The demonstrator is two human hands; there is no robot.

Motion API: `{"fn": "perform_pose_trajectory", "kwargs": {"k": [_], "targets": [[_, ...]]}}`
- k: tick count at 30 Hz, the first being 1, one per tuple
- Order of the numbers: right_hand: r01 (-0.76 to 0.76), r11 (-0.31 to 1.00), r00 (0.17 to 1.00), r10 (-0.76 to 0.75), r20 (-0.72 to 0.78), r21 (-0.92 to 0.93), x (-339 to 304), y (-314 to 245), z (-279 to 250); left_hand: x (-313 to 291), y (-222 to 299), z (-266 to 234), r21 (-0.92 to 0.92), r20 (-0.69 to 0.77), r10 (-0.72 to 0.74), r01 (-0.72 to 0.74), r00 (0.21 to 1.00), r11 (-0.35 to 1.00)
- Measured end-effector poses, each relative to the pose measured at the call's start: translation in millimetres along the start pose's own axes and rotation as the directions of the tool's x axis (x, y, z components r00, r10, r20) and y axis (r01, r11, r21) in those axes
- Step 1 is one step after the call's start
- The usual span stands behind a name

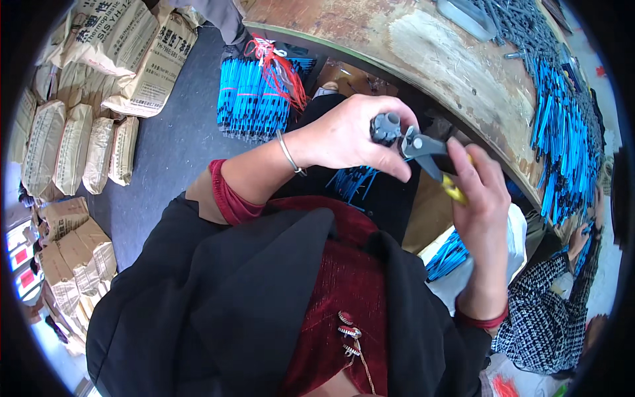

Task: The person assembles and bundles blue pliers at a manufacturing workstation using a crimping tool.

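Observation:
My left hand (pixel 354 135) is closed around a small dark grey ribbed plastic part (pixel 385 128), whose round hollow end points up between thumb and fingers. In my right hand (pixel 484 185) are cutting pliers (pixel 428 147) with grey metal jaws and yellow-and-black handles. The jaws reach toward my left hand and lie right beside the grey part; whether they bite on it I cannot tell. Below my hands, blue sticks (pixel 354 182) with black ends lie over my dark lap.
A worn wooden table (pixel 370 30) stands ahead, with heaped blue sticks (pixel 569 132), grey parts (pixel 519 26) and a clear plastic tray (pixel 466 18). Bundled blue sticks (pixel 254 99) with red ties (pixel 281 69) sit front left. Paper sacks (pixel 142 59) pile left. Another person (pixel 549 311) sits at right.

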State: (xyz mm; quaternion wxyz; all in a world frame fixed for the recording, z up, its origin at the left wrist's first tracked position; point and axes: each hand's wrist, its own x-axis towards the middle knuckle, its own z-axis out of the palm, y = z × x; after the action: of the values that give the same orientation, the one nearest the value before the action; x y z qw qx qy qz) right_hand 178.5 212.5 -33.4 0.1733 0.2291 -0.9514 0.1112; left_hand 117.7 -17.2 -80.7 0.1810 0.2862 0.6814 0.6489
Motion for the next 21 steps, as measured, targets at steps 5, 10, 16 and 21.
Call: {"fn": "perform_pose_trajectory", "kwargs": {"k": [5,10,16,21], "targets": [[-0.700,0.439,0.545,-0.182,0.819,0.563,-25.0,32.4,5.0,-3.6,4.3,6.3,-0.049,0.045,0.034,-0.032,0.998,0.998],[-0.835,0.137,0.487,-0.266,0.832,0.532,-22.7,33.7,20.1,2.3,-4.3,1.7,-0.069,0.211,0.008,0.007,0.977,0.998],[-0.303,0.810,0.886,0.046,0.461,0.502,-16.7,11.8,7.7,10.4,-11.1,7.9,0.033,0.024,-0.041,0.040,0.999,0.999],[-0.185,0.944,0.952,0.103,0.287,0.275,-23.2,18.4,-1.6,15.4,-12.5,0.5,-0.146,0.304,0.004,0.042,0.953,0.988]]}}
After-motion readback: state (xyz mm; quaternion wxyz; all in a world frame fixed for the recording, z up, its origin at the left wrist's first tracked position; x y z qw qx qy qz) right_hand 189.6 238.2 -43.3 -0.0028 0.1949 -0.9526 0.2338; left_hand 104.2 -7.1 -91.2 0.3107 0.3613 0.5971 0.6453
